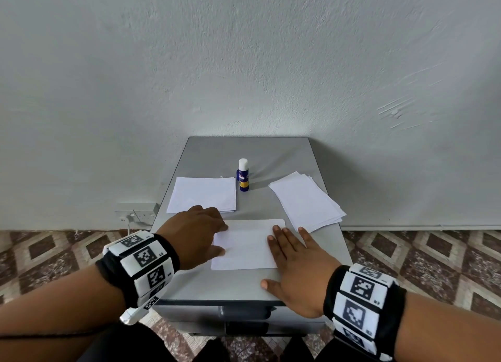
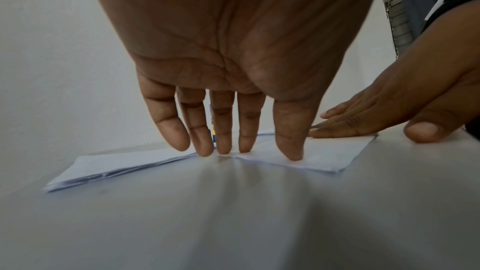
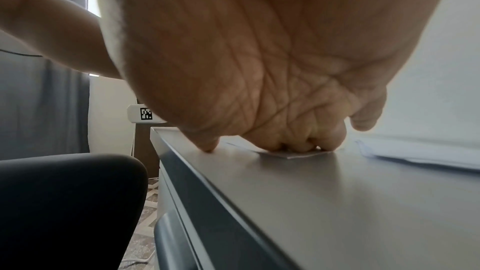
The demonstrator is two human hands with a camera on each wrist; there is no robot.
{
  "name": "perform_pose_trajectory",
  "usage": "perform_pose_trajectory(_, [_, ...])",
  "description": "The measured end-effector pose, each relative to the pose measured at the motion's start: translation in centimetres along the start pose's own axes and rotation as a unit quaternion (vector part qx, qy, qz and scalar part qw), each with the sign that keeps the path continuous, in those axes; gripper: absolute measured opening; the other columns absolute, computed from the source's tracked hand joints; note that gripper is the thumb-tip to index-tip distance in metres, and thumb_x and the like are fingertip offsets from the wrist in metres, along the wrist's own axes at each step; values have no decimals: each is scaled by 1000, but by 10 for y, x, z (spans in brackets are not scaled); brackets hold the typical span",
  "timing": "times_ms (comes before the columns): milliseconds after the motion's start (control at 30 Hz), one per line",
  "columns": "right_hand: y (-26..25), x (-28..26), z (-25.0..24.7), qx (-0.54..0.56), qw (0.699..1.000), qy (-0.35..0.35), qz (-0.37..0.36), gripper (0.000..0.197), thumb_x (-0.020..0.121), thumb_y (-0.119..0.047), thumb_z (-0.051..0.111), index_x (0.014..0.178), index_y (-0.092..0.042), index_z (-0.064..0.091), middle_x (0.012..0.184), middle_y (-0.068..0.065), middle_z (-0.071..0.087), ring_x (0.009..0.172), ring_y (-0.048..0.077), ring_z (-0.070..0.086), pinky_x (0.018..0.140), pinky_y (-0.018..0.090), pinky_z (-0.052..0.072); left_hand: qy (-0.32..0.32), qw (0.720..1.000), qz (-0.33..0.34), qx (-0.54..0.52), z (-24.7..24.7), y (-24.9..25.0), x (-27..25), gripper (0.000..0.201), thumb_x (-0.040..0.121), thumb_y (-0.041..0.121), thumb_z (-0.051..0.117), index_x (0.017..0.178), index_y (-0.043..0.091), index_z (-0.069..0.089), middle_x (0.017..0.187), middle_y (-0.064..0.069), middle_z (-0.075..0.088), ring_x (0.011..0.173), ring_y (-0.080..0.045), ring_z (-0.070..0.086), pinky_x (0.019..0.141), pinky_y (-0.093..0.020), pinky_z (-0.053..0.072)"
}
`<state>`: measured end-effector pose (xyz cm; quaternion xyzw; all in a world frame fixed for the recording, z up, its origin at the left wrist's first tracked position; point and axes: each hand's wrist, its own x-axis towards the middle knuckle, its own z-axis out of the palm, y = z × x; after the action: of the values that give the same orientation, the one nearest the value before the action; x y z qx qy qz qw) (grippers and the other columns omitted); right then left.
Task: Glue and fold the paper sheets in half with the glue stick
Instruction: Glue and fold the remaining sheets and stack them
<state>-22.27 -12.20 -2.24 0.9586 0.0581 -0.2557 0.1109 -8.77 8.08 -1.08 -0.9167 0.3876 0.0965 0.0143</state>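
Folded sheet (image 1: 245,244) lies nearer than the glue stick (image 1: 243,175); left hand (image 1: 195,232) and right hand (image 1: 295,264), flat and grasping nothing, press its ends — best rub outward from the crease, holding edges aligned so glue seats.

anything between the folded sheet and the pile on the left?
Nothing visible. The folded sheet lies just in front of the left pile, bare cabinet top between; the glue stick stands behind, off that path.
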Motion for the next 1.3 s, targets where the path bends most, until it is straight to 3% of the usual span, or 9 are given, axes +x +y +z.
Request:
perform_pose_trajectory(167, [5, -6, -5, -14, 1000, -21, 8, 81, 97, -63, 7, 153, -8, -17, 160, 12, -22, 149, 23, -18, 118, 50, -14, -13, 999, -18, -28, -4, -3, 7, 59, 83, 60, 63, 136, 35, 52, 134, 15, 48, 119, -13, 48, 98, -32, 45])
perform_pose_trajectory(400, [7, -4, -24, -25, 998, -49, 2, 79, 99, -61, 12, 155, -11, -12, 162, 10, -15, 151, 22, -10, 117, 53, -14, -35, 989, -107, -97, -3, -3, 27, 66, 71, 67, 72, 122, 31, 52, 110, 9, 55, 104, -15, 53, 94, -33, 48])
perform_pose_trajectory(633, [16, -2, -36, -15, 998, -60, -12, 77, 99, -62, 14, 157, -14, -3, 164, 6, -8, 151, 20, -3, 117, 55, -11, -71, 984, -118, -114, -7, -2, 33, 51, 70, 65, 74, 102, 30, 56, 105, 8, 55, 95, -14, 55, 90, -34, 50])
perform_pose_trajectory(867, [15, -2, -41, -21, 997, -71, -11, 76, 100, -60, 17, 157, -13, -1, 164, 7, -8, 151, 20, -3, 117, 55, -12, -70, 979, -120, -151, -10, 2, 33, 47, 76, 56, 75, 104, 21, 59, 102, 5, 59, 94, -15, 56, 82, -26, 47])
perform_pose_trajectory(933, [13, -3, -42, -24, 997, -71, -10, 77, 100, -60, 17, 157, -13, -2, 164, 7, -8, 151, 20, -3, 117, 56, -11, -55, 967, -134, -211, -10, -1, 34, 43, 75, 51, 79, 103, 24, 60, 100, 6, 60, 87, -12, 58, 75, -24, 49])
perform_pose_trajectory(1000, [13, -3, -42, -25, 997, -73, -11, 77, 100, -60, 18, 157, -13, -2, 164, 7, -9, 151, 21, -3, 117, 56, -10, -44, 943, -155, -291, -11, -3, 34, 38, 75, 41, 82, 103, 25, 63, 97, 2, 64, 68, -9, 62, 64, -21, 50])
perform_pose_trajectory(1067, [13, -3, -42, -25, 997, -73, -13, 77, 100, -60, 18, 157, -13, -2, 164, 7, -9, 151, 21, -3, 117, 56, -10, -46, 931, -167, -321, -10, -5, 35, 26, 79, 32, 80, 100, 21, 68, 91, -6, 71, 55, -12, 62, 60, -20, 49])
perform_pose_trajectory(1167, [15, -3, -40, -24, 997, -70, -17, 77, 100, -61, 17, 157, -13, -2, 164, 7, -9, 151, 20, -3, 117, 56, -10, -37, 907, -189, -375, -6, -7, 33, 11, 83, 25, 77, 86, 16, 73, 81, -9, 70, 57, -17, 59, 58, -22, 49])
perform_pose_trajectory(1300, [18, -1, -36, -9, 998, -52, -25, 77, 99, -62, 18, 157, -14, 0, 164, 6, -6, 151, 20, -1, 117, 56, -10, -7, 865, -207, -457, -1, -13, 31, 9, 86, 22, 75, 88, 13, 75, 85, -8, 70, 69, -16, 61, 58, -23, 50])
